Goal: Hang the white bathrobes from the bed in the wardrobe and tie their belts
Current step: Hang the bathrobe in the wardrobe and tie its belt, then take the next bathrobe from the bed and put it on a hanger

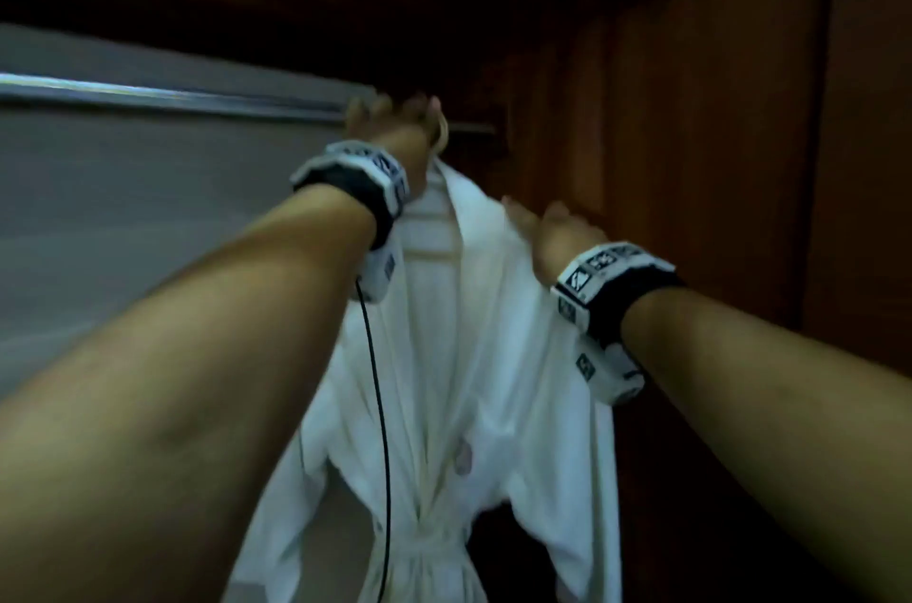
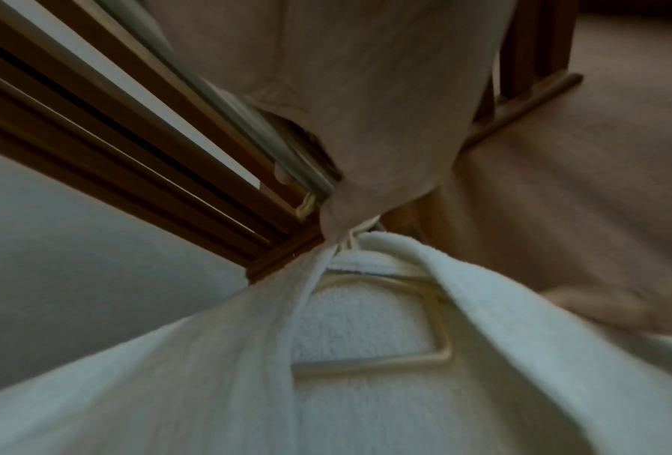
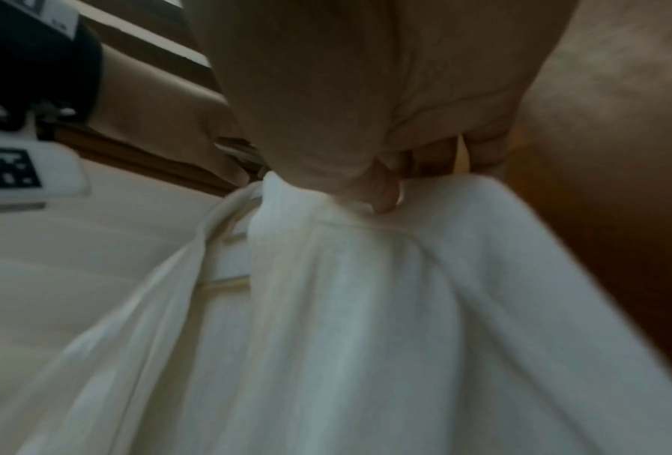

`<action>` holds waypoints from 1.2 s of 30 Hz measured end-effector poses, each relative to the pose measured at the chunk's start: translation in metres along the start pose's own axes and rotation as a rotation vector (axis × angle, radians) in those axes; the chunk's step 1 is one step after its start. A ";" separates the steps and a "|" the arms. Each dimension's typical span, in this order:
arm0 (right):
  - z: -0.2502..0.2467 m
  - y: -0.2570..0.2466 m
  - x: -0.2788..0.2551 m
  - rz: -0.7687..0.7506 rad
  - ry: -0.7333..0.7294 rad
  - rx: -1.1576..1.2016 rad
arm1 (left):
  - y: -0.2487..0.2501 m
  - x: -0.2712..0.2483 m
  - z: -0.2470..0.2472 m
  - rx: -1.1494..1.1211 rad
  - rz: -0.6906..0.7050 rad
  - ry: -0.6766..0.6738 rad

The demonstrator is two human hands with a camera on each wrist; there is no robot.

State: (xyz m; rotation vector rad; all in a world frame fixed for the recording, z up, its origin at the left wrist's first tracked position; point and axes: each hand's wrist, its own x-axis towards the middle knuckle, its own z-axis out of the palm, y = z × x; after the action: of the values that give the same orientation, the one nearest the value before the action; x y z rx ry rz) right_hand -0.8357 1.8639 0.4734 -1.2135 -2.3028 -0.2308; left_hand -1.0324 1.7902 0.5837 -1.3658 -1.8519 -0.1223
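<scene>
White terry bathrobe (image 1: 459, 355) is hanging on a cream hanger (image 2: 423, 354) inside the dark wooden wardrobe (image 1: 715, 108), its belt (image 1: 434, 548) knotted at the waist. The left hand (image 1: 390, 118) is reaching up, fingers curling around the hanger's hook (image 1: 440, 133) at the silver metal rail (image 1: 148, 96). The right hand (image 1: 552, 227) is pinching the robe's shoulder. The wardrobe's brown side panel is standing near the robe's right side; a grey wall (image 1: 123, 232) is lying behind on the left.

Bedroom wardrobe: dark wood panels (image 1: 715, 108), metal hanging rail (image 1: 148, 91), bathrobe (image 1: 469, 355).
</scene>
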 end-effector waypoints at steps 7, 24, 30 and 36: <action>0.067 0.042 -0.139 0.114 -0.105 -0.095 | 0.039 -0.082 0.039 -0.464 0.226 0.326; -0.174 0.074 -0.889 1.726 -0.003 -0.193 | 0.568 -0.555 -0.206 -1.024 1.744 -0.378; -0.305 -0.097 -1.140 2.205 0.122 -0.403 | 0.587 -0.838 -0.469 -1.045 2.268 -0.233; -0.382 -0.264 -1.304 2.559 0.216 -0.521 | 0.517 -1.069 -0.638 -1.052 2.666 -0.083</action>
State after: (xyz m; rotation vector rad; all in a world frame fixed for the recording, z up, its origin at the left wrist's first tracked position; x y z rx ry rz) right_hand -0.3063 0.6289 0.1424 -2.7944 0.7010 0.0740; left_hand -0.1648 0.8673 0.1234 -3.0594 1.3760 0.3962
